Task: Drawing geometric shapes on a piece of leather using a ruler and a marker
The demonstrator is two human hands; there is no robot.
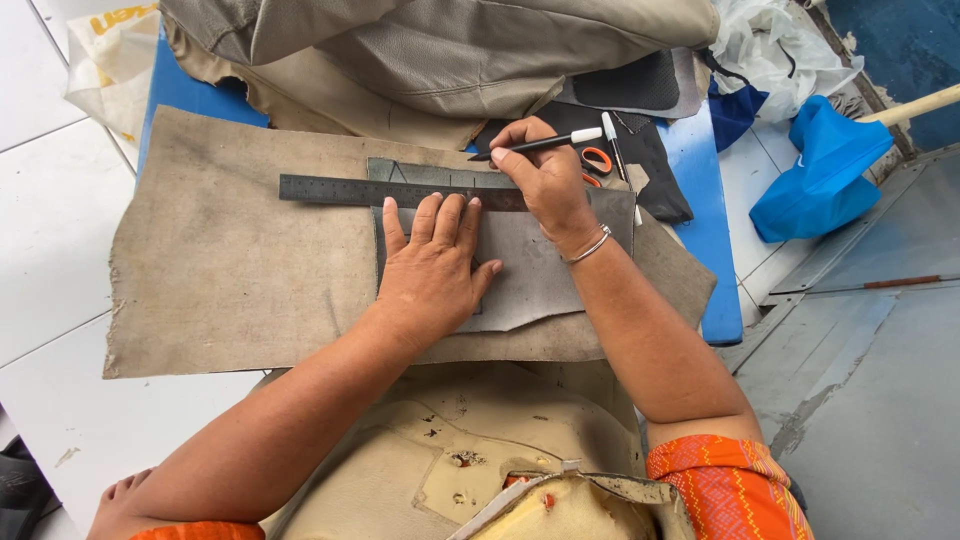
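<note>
The right hand point(548, 178) gripped a black pen with a white cap end point(545, 144) between thumb and fingers, its tip pointing away to the left, just above the top edge of a dark metal ruler point(350, 190). The hand itself lay across the ruler's right end, so that part of the rule was hidden. A thin silver bracelet point(590, 247) circled the wrist.

Just below and left of that grip, the left hand point(432, 268) held nothing; it was pressed flat, fingers spread, on a grey fabric piece point(540, 270), fingertips touching the ruler's lower edge and pinning both down. The grey piece rested on a larger tan burlap sheet point(220, 270), which lay over a blue board point(700, 200).

Beyond the pen hand, orange-handled scissors point(597, 160) lay on a black mesh cloth point(650, 170), touching it, with a pile of beige upholstery covers point(440, 50) farther off. Well off to the right sat a blue plastic bag point(815, 170).

Judged from this, the step in hand was ruling a line on the grey fabric along the straightedge. The next move would call for steady downward pressure from the flat hand, so neither ruler nor cloth crept, while the pen tip was kept tight to the edge.
</note>
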